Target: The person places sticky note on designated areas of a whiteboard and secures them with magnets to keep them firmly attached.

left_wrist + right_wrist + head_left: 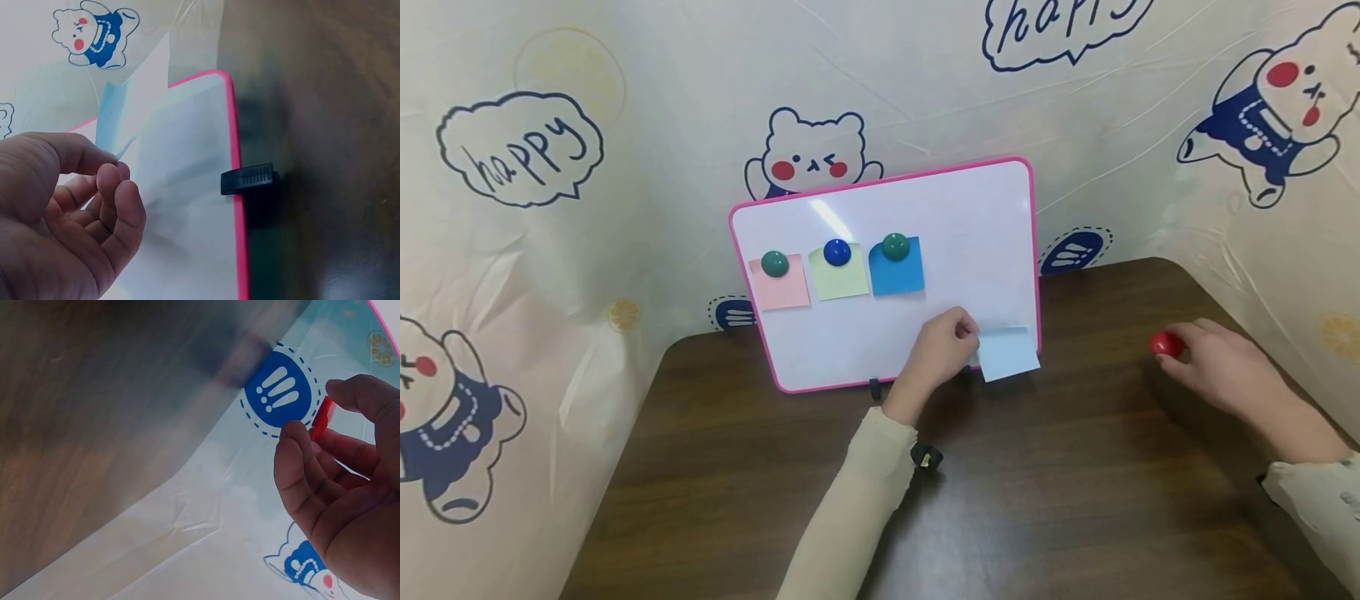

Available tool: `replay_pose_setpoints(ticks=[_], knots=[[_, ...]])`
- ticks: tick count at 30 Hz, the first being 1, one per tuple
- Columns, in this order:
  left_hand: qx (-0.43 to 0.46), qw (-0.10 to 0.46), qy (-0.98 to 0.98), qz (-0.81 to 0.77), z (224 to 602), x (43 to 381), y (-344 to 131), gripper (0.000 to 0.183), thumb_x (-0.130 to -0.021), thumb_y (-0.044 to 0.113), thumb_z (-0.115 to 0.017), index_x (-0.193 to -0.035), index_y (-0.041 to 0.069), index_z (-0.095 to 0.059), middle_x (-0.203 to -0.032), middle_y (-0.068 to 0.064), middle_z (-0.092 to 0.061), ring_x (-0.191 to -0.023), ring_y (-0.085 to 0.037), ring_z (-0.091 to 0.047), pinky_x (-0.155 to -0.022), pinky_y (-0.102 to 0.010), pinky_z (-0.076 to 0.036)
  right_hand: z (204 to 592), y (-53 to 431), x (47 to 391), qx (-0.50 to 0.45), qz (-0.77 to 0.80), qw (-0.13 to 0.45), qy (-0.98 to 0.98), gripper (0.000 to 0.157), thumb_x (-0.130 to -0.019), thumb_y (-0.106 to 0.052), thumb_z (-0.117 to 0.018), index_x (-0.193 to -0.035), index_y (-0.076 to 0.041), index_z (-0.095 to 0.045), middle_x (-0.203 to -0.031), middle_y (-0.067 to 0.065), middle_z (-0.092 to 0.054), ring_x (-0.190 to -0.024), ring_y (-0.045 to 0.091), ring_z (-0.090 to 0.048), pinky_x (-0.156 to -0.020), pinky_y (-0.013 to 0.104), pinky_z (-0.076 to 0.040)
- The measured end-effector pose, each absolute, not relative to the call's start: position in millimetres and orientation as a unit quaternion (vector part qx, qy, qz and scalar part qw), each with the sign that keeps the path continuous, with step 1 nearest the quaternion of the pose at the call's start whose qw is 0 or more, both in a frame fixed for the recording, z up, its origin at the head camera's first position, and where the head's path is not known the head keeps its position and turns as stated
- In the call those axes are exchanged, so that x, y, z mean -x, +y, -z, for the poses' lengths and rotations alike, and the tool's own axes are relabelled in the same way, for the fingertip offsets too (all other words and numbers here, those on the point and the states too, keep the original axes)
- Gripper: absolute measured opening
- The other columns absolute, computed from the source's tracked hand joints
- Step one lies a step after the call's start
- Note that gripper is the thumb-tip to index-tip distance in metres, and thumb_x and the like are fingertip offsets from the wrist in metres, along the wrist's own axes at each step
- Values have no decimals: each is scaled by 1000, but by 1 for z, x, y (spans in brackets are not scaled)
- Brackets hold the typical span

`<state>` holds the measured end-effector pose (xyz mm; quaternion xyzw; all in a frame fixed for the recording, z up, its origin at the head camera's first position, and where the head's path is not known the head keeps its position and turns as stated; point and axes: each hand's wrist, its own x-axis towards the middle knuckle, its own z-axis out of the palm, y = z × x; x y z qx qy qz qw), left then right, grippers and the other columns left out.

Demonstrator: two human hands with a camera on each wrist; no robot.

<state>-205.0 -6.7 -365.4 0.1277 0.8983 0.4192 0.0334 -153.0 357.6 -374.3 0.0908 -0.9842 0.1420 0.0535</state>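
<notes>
My left hand (942,346) pinches the left edge of a light blue sticky note (1009,353) between thumb and forefinger, before the lower right corner of a pink-framed whiteboard (970,217). The left wrist view shows the note (140,87) bent along its pinched side. To the right, above the table, my right hand (1221,362) holds a round red magnet (1166,343) at its fingertips. On the board, a pink note (781,292) and a darker blue note (897,275) each sit under a green magnet; a pale green note (841,282) is under a blue magnet (837,252).
The whiteboard leans at the back of a dark wooden table (715,483). A black clip foot (250,179) grips its lower edge. Behind hangs a pale cloth (662,167) printed with bears and words.
</notes>
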Motion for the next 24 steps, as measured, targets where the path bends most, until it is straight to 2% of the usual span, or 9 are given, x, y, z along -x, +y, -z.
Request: replay_pose_setpoints(ticks=[10,24], knots=[[-119,10,895,-431,346,214,-12,6,-98,15,-59,-100,13,-64,-87,1,-60,-81,-19,-57,-70,-30,-52,368,347,154,-103,-143,60,-983,48,-84,-12,-79,-117,16,-58,-99,31,-60,-77,36,-57,-71,59,-52],[-103,-37,888,-447,317,230,-25,7,-98,16,-59,-102,12,-64,-93,0,-62,-85,-20,-57,-71,-33,-52,354,329,162,-117,-140,68,-981,50,-85,-13,-78,-121,15,-57,-103,31,-60,-85,40,-60,-75,61,-51]])
